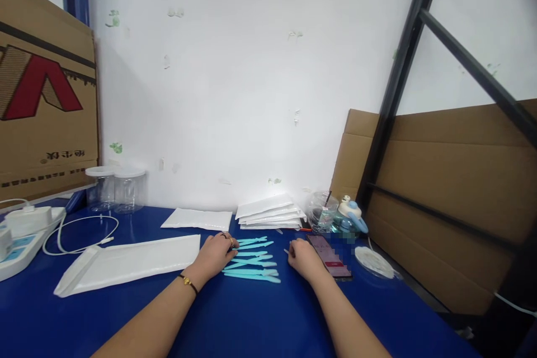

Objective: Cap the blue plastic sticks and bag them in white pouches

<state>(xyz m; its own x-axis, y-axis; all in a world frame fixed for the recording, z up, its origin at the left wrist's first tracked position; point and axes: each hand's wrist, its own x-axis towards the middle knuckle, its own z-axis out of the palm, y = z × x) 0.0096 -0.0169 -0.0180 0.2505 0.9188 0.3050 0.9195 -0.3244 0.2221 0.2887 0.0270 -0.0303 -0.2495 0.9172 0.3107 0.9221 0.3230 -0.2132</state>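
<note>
One blue tabletop point(247, 319): fills the lower frame; work looks midway, turquoise eyebrow razors point(251, 272) laid out, some left crossing.
White padded mailer point(142, 260): flat, lower left.
Mailer stack point(268, 211): centre, behind the razors.
Left hand point(215, 254): fingers curved, covering some razor ends; pinching, cannot tell.
Right hand point(302, 257): fingertips together, seemingly pinching a pale sliver point(286, 250).
Phone point(322, 249): lower right, crowding that hand.
Razors: lower centre, between both hands.

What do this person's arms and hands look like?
Both forearms are bare, with no sleeves or gloves showing. The left hand has a gold-coloured ring and, at the wrist, a dark cord bracelet with a gold-coloured charm. The right hand shows no jewellery.
</note>
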